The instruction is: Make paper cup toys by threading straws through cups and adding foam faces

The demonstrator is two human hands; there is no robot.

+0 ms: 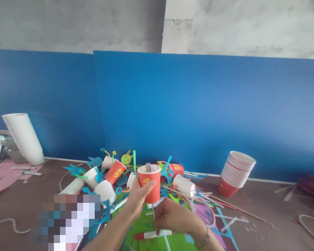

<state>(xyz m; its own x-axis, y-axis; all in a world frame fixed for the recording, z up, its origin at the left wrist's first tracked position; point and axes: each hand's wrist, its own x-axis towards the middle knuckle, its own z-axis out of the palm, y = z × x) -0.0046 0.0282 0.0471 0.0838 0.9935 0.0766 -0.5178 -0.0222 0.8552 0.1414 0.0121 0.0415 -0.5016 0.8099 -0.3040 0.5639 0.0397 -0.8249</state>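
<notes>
In the head view, the left hand [136, 199] wraps a red paper cup [152, 197], thumb across its front, the other fingers mostly hidden behind. Below that thumb, the right hand [170, 218] is curled with fingertips apparently closed on a pale straw [166, 241], its upper end near the cup's base; contact there cannot be told. A marker [157, 234] lies under the right fingertips. Squeezing hard could dent the thin cup; a crooked push could buckle the straw.
</notes>
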